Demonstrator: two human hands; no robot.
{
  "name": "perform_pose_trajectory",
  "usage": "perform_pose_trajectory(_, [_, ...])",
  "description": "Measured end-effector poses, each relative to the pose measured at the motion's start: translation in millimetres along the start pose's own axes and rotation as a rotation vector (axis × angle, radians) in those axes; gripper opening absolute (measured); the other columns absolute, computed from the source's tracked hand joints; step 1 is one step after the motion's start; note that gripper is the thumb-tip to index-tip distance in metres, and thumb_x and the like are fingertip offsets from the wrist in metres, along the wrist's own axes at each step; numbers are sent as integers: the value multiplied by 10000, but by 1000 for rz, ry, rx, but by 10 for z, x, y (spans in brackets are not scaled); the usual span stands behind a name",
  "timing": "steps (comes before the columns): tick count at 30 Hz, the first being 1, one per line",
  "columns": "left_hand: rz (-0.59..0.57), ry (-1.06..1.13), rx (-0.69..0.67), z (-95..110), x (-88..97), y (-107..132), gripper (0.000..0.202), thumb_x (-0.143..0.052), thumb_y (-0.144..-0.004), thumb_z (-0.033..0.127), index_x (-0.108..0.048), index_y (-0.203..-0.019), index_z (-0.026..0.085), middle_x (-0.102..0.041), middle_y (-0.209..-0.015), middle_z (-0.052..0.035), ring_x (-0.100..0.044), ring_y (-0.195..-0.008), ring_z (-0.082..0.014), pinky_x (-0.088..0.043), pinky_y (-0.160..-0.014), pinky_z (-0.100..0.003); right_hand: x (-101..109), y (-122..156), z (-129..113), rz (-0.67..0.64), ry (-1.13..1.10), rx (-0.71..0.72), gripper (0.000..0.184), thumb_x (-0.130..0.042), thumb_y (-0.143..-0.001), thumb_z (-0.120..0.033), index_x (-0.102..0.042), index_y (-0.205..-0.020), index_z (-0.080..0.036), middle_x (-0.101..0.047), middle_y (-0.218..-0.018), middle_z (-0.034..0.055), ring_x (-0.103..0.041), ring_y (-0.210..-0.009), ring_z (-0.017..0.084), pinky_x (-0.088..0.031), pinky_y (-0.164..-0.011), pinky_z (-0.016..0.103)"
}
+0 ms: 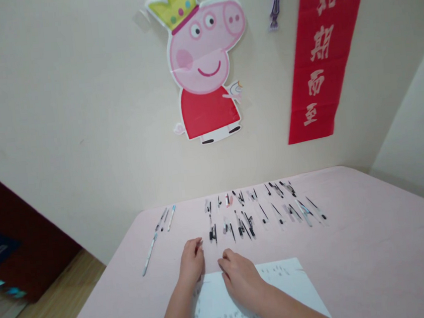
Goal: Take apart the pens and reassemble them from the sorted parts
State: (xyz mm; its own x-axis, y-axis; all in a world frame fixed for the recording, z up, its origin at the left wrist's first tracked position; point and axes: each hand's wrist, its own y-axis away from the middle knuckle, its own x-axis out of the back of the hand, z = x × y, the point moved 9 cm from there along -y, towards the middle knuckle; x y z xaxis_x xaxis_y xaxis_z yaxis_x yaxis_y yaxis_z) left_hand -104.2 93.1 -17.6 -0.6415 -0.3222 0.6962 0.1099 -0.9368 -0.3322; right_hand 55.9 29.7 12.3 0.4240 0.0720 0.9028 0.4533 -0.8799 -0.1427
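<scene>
My left hand [191,262] rests on the pink table [373,243] at the upper left corner of a white sheet of paper [284,282] with writing on it; its fingers are curled under. Beside it, my right hand [240,276] lies palm down on the sheet with its fingers bent. I cannot make out anything held in either hand. Just beyond the fingertips lies a row of several taken-apart pens and pen parts [262,211].
Whole pens [165,218] lie at the table's far left, one [149,255] nearer the left edge. A cartoon pig cut-out [203,65] and a red banner [318,54] hang on the wall behind. Wooden floor [49,304] and dark furniture lie to the left.
</scene>
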Motion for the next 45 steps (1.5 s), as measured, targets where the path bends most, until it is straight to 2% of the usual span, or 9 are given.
perform_pose_trajectory(7, [-13, -34, -25, 113, 15, 60, 260, -449, -763, 142, -653, -921, 169, -657, -932, -72, -625, -915, -198, -507, -859, -353, -77, 11, 89, 8, -78, 10, 206, -457, -835, -120, -633, -915, -191, -570, -970, 53, -571, -832, 167, -402, -719, 259])
perform_pose_trajectory(11, [2, -75, -13, 71, 30, 9, 269, -442, -785, 167, -645, -961, 155, -661, -959, -76, -629, -920, -188, -510, -847, -327, -59, 0, 125, 29, -129, 18, 222, -451, -848, -124, -632, -951, -199, -565, -960, 42, -571, -829, 156, -396, -718, 251])
perform_pose_trajectory(16, [27, -175, 33, -121, 137, -253, 280, -427, -830, 215, -640, -1002, 155, -666, -1015, -80, -636, -928, -187, -511, -839, -321, -52, -13, 123, 29, -156, 33, 239, -447, -854, -119, -638, -970, -204, -574, -964, 40, -572, -833, 154, -391, -726, 247])
perform_pose_trajectory(19, [27, -287, 50, -226, 257, -483, 277, -439, -805, 162, -668, -961, 163, -674, -1014, -85, -618, -994, -205, -461, -923, -333, -53, -21, 123, 30, -158, 29, 246, -443, -848, -106, -644, -953, -201, -581, -951, 39, -572, -826, 154, -389, -728, 245])
perform_pose_trajectory(22, [38, -426, 79, -309, 404, -701, 291, -438, -803, 130, -675, -972, 140, -648, -1091, -128, -563, -1088, -243, -380, -1000, -365, -50, -23, 121, 41, -165, 29, 243, -441, -852, -110, -647, -938, -206, -583, -943, 34, -574, -820, 151, -390, -722, 244])
perform_pose_trajectory(25, [13, -543, 112, -376, 483, -861, 291, -425, -822, 112, -669, -979, 132, -621, -1145, -145, -541, -1101, -244, -374, -974, -346, -49, -26, 134, 40, -160, 14, 241, -434, -862, -119, -649, -925, -208, -587, -938, 35, -578, -809, 152, -391, -707, 247])
perform_pose_trajectory(29, [-58, -659, 154, -454, 483, -965, 263, -420, -830, 92, -678, -837, 140, -646, -1038, -134, -594, -973, -222, -417, -856, -302, -27, -27, 140, 37, -155, 8, 242, -439, -855, -114, -653, -916, -208, -590, -931, 37, -581, -806, 156, -389, -691, 250])
perform_pose_trajectory(36, [-114, -777, 169, -483, 458, -957, 323, -369, -827, 48, -684, -798, 111, -656, -965, -175, -636, -868, -245, -454, -765, -328, -26, -20, 150, 47, -165, 9, 241, -444, -855, -121, -655, -935, -207, -589, -931, 39, -580, -806, 155, -390, -693, 250])
perform_pose_trajectory(45, [-68, -814, 207, -392, 550, -695, 304, -341, -868, 76, -644, -884, 98, -661, -924, -175, -639, -894, -262, -453, -750, -325, -64, -27, 165, 51, -157, 16, 228, -445, -851, -132, -656, -901, -203, -585, -927, 35, -572, -805, 153, -391, -702, 245])
